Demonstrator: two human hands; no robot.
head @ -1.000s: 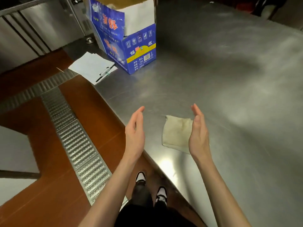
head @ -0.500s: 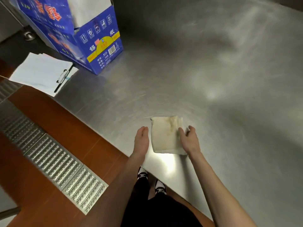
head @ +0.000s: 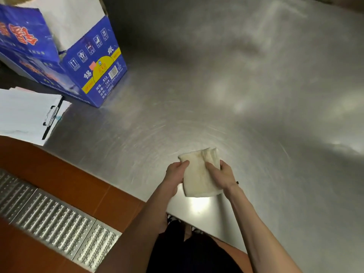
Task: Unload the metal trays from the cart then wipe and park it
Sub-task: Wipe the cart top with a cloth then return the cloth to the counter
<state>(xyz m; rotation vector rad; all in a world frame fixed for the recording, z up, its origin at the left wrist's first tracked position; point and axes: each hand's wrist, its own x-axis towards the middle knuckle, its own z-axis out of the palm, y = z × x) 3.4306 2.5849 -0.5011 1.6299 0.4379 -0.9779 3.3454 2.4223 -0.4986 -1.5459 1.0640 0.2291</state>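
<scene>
— Where's the cloth (head: 199,175)?

— Between both hands, over the near edge of the steel table (head: 256,95). The left hand (head: 175,174) grips its left edge, the right hand (head: 221,175) clutches its right side (fabric bunched there).

— Anything nearby?

— A blue box (head: 65,56) and clipboard (head: 27,113), well apart at far left.

Blue cardboard box (head: 82,62): printed with red and white characters, a yellow label and a barcode; open at the top; stands at the far left of the steel table (head: 256,95).
Clipboard (head: 25,113): holds white paper, lies just beside the box and juts over the table's left edge.
Black pen (head: 51,121): lies along the clip.
Floor (head: 65,186): reddish-brown tiles.
Perforated metal drain grate (head: 57,223): runs across the floor at lower left.
</scene>
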